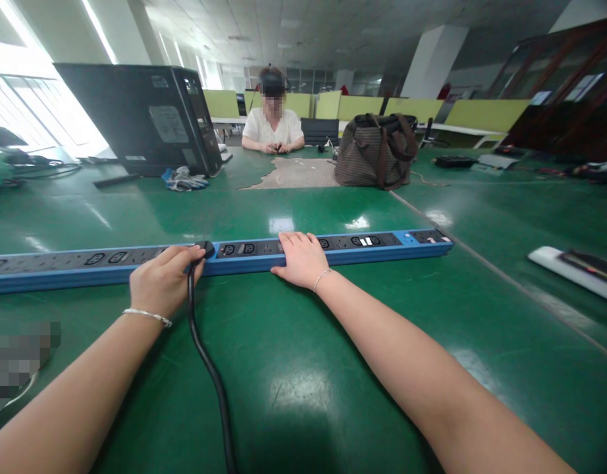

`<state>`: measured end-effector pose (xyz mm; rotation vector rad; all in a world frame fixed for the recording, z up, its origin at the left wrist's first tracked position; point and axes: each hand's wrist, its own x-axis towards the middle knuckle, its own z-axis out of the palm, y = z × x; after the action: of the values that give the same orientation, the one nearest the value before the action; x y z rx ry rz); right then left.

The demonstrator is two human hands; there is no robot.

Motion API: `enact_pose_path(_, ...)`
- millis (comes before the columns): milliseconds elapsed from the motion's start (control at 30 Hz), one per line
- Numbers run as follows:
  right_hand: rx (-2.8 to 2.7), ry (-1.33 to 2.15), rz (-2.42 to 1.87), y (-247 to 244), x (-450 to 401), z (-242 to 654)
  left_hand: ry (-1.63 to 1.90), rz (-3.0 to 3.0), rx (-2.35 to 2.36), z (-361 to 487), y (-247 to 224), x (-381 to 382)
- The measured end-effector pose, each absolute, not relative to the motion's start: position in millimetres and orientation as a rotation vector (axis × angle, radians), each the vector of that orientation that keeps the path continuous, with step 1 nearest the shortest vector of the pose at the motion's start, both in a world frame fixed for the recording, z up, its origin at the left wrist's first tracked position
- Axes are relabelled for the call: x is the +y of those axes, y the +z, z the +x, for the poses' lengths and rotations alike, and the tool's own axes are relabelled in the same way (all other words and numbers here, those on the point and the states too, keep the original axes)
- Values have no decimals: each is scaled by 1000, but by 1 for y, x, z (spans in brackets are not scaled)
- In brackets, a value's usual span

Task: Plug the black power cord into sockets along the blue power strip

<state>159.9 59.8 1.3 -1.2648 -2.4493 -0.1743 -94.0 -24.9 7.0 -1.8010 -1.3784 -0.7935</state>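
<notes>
A long blue power strip (244, 264) with black sockets lies across the green table. My left hand (166, 275) is closed on a black plug (205, 249) at the strip, left of the picture's middle. From it a thick black cable (213, 375) runs down toward the near edge of the view. Over the strip's middle lies my right hand (302, 259), its palm down and fingers resting across the top, thumb on the near side. It covers some of the sockets. Whether the plug sits fully in a socket is hidden by my fingers.
Beyond the strip stand a black computer case (155, 122), gloves (185, 178) and a brown bag (375, 151) on the green table (264, 210). A person (272, 125) sits across the table. A white bar-shaped object (570, 271) lies at right.
</notes>
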Motion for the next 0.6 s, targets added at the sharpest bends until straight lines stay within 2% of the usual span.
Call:
enact_pose_path(133,-2450,-172,-1268,2,60,160,-891,-1791,-1479,-93,5,-25)
enact_pose_path(400,-2451,-193,-1258,2,59,161,-863,-1791,-1446,-92,-2,-24)
enact_pose_path(600,-2439,-183,-1237,2,57,161,-862,-1823,-1715,-87,-3,-23)
